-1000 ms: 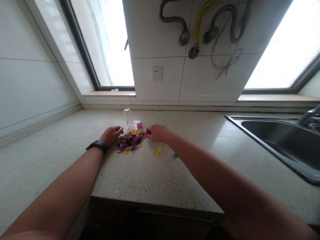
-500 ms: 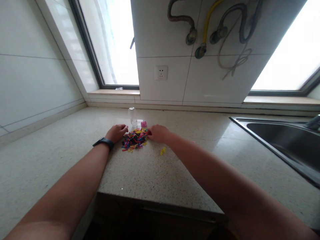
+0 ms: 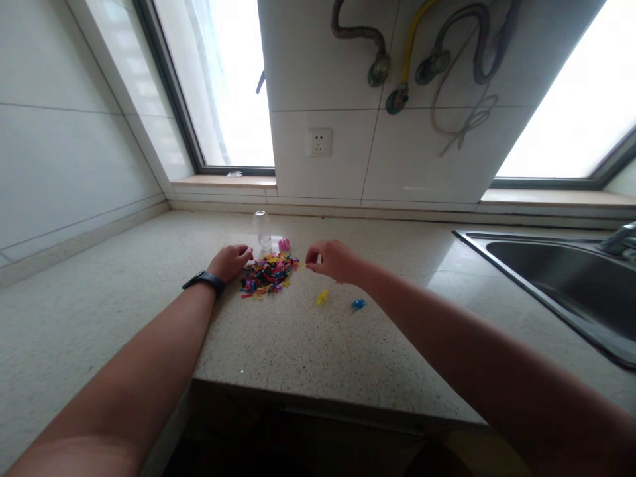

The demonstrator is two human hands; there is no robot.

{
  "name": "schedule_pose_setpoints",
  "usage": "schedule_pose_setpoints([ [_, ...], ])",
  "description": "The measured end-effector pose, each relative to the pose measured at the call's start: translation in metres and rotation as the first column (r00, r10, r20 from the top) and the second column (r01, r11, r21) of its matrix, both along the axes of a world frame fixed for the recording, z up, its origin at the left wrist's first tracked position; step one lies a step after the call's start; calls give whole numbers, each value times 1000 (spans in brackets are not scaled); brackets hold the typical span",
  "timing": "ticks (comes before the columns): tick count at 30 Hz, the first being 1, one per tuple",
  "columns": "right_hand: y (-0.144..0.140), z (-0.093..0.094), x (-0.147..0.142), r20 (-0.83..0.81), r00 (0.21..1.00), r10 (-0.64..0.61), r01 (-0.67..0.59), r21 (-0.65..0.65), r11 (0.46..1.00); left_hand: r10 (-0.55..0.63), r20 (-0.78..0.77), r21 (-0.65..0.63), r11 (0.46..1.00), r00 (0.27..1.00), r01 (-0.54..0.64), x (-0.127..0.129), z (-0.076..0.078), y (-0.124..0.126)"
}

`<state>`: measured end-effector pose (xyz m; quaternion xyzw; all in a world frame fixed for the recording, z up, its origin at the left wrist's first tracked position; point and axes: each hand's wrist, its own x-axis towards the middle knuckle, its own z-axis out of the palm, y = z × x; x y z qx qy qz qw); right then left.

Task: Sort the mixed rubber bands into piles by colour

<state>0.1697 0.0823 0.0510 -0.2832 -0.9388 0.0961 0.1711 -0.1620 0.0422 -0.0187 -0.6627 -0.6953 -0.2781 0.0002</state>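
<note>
Pile of coloured pieces [image 3: 269, 274]: spread sideways, flanked by curled left hand [image 3: 230, 262]; right hand [image 3: 334, 260] pinched, contents indiscernible.

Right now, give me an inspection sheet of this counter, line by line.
Surface: speckled stone countertop, dry as far as can be seen.
Job's things: pile of small coloured pieces; clear bottle upright behind it; pink cap beside the bottle.
Clutter: yellow piece and blue piece lying apart from the pile.
Hands: left hand resting at the pile's left edge; right hand raised just right of it, fingertips pinched, contents too small to tell.
Cables: hoses hanging on the wall.
Surroundings: wall socket, sink, two windows.
</note>
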Motion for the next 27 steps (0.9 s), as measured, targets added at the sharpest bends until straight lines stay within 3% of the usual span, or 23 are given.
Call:
schedule_pose_setpoints([
  [4, -13, -4, 33, -14, 999, 29, -30, -59, 998, -1, 2, 2, 1000, 1000, 1, 0, -1, 0],
  [8, -26, -11, 56, 88, 996, 17, -7, -117, 993, 0, 6, -3, 1000, 1000, 0, -1, -1, 1],
  [18, -28, -27, 54, 194, 980, -48, 65, -82, 995, -10, -12, -10, 1000, 1000, 10, -3, -2, 1],
  [23, -27, -22, 68, 130, 991, -40, 50, -81, 995, -7, -13, -7, 1000, 1000, 7, -2, -1, 0],
  [27, -12, -18, 101, 21, 996, -88, 88, -24, 996, -8, -7, -10, 1000, 1000, 8, -2, -1, 0],
])
